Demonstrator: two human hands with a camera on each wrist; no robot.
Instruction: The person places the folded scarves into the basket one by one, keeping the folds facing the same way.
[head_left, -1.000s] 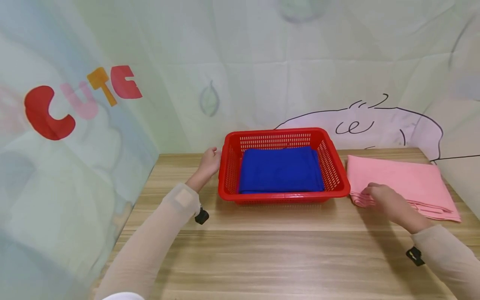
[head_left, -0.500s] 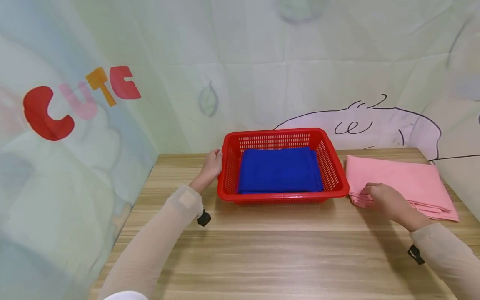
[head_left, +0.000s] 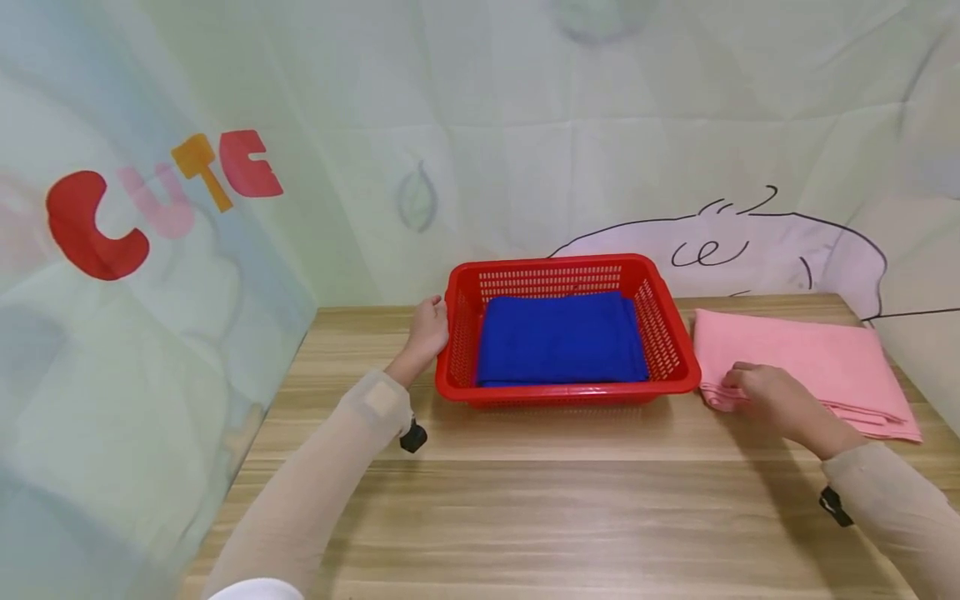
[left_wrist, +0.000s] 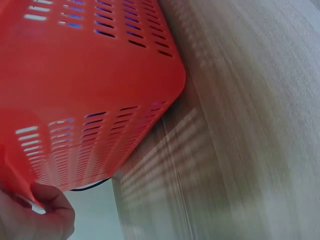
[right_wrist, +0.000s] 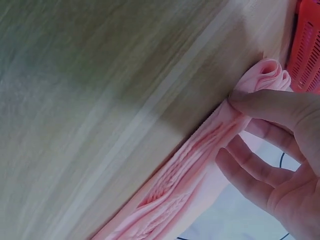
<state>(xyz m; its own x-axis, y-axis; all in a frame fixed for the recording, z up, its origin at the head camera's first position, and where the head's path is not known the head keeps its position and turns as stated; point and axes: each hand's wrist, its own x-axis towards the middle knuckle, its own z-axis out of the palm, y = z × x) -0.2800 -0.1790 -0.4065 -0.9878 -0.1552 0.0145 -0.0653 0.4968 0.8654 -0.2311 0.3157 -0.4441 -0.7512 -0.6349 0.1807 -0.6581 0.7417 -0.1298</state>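
Observation:
A red perforated plastic basket (head_left: 570, 389) stands on the table with a folded blue cloth (head_left: 562, 337) lying inside it. My left hand (head_left: 430, 329) is at the basket's left side; in the left wrist view its curled fingers (left_wrist: 52, 197) hold the rim. To the right of the basket lies a folded pink cloth (head_left: 817, 358), its layered edge facing me. My right hand (head_left: 776, 404) pinches the near left corner of this cloth. In the right wrist view the thumb (right_wrist: 265, 105) is at the fold's low edge, and the other fingers lie over its far side.
The wooden table (head_left: 540, 508) runs in front of the basket and cloth. A printed fabric backdrop (head_left: 495, 167) rises directly behind them and along the left side. Only a narrow gap separates the basket from the pink cloth.
My left hand has moved slightly right, from beside the basket onto its left rim. The right hand, the basket and both cloths stay nearly still.

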